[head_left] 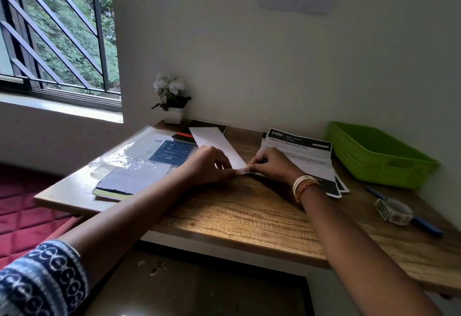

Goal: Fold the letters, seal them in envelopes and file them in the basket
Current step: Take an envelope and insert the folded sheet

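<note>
A long white envelope [215, 142] lies slantwise on the wooden desk [249, 206], its far end resting on a black notebook [208, 126]. At its near end the left hand [207, 166] and right hand [272, 163] meet, fingers curled and pinching the narrow flap between them. The green basket [374, 158] at the desk's right back corner shows nothing inside. Printed letters [301, 156] lie between envelope and basket, partly under the right hand.

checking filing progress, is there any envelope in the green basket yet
No, the green basket shows only its bare inside, and both hands are on the white envelope on the desk.
</note>
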The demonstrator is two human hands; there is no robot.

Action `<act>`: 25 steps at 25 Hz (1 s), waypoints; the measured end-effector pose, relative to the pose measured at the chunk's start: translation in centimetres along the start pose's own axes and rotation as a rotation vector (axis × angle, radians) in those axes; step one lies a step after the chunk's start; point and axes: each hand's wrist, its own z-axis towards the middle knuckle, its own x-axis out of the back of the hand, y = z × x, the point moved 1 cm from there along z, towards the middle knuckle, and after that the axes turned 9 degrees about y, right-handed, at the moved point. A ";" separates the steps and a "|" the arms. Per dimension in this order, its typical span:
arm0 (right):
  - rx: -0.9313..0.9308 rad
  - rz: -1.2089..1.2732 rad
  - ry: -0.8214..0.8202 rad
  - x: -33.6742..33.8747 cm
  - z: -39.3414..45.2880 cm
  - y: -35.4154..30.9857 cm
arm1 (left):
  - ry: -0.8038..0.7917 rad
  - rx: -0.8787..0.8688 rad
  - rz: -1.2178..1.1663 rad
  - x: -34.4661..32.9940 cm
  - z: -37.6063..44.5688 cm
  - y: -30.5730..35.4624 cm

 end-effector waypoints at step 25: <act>-0.368 0.318 0.018 -1.1 0.1 -2.3 | 0.019 -0.087 0.120 0.0 -0.1 0.3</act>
